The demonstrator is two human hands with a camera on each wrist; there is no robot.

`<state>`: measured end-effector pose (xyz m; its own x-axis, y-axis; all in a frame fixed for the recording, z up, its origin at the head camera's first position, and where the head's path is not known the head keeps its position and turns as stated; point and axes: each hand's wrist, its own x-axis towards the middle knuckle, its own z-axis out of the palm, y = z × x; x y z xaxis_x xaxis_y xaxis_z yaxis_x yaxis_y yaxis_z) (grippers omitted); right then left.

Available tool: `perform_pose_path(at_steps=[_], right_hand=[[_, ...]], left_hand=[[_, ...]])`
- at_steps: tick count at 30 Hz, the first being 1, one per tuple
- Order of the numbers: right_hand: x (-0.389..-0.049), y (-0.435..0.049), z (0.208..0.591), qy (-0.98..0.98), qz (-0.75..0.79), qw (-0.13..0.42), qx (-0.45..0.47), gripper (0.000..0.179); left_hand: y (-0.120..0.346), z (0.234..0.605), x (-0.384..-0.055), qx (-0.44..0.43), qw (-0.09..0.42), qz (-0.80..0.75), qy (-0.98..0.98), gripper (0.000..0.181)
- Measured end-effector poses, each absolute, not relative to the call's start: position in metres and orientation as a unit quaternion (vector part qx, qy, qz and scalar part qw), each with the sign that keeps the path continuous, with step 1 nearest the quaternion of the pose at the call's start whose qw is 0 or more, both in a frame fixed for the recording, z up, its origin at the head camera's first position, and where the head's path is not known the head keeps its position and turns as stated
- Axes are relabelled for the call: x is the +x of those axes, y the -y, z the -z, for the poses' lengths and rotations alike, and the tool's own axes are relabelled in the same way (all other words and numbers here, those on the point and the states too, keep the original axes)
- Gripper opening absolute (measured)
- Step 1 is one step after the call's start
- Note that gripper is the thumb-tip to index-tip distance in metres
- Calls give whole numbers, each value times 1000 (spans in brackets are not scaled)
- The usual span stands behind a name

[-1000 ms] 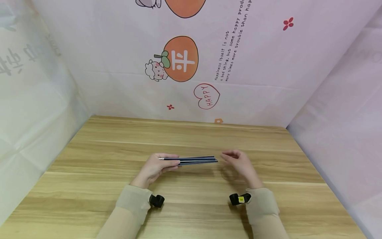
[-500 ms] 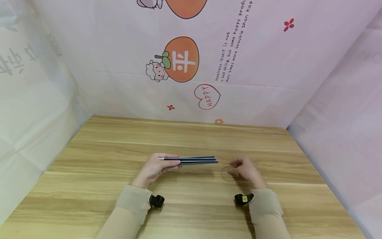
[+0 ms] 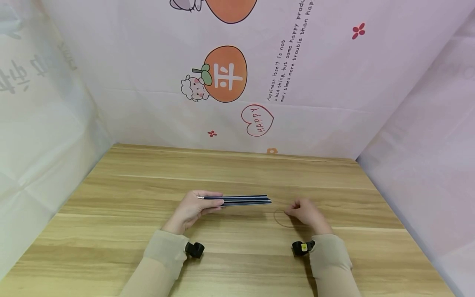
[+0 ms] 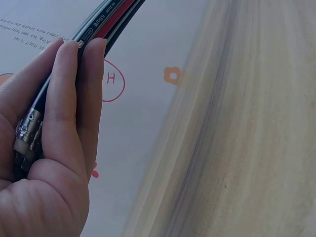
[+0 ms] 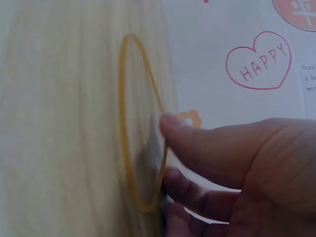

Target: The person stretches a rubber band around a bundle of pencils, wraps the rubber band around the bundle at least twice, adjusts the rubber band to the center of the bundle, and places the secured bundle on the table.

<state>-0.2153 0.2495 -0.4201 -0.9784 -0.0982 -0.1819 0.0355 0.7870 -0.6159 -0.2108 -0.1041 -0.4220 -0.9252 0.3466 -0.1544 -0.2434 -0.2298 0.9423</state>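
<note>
Pencils, head view: several slim dark-blue, pale-edged pencils (image 3: pixel 248 200) lie almost level above the wood-grained, light-brown tabletop (image 3: pixel 237 258), pointing towards the right hand; lifted like this, probably so that nothing underneath blocks their far ends
Left hand, head view: the left hand (image 3: pixel 189 208) grips the bundle near one end, thumb across the near side; the hold seems chosen to keep most of the length uncovered
Right hand, head view: the right hand (image 3: pixel 306 213) is narrow, fingertips together on a thin yellow-brown rubber loop (image 3: pixel 274 218), just beyond the pencils' far ends and apart from them
Eraser ends, left wrist view: silvery metal ferrules with pale erasers sit inside the curled fingers near the palm, which likely keeps that end steady and together; the exact count cannot be told
Fingers, left wrist view: they press along the dark shafts side by side, presumably to stop them fanning out
Loop, right wrist view: thumb and fingers pinch one side only, so the rest hangs round and unstretched, its middle left free; whether it touches the tabletop cannot be told
</note>
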Motion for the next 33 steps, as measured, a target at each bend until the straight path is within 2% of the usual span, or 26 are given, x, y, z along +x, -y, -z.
perform_pose_path(at_steps=[8,18,26,33], right_hand=[[-218,-244,415,-886,447,125,-15,18],[-222,-237,417,-749,644,156,-29,43],[-223,-233,415,-613,768,176,-52,26],[-220,-228,412,-606,779,155,-48,31]], left_hand=[[105,421,-210,48,187,-783,-591,44],[107,420,-212,41,190,-787,-585,47],[111,415,-212,33,185,-792,-581,50],[112,412,-211,31,185,-794,-579,52]])
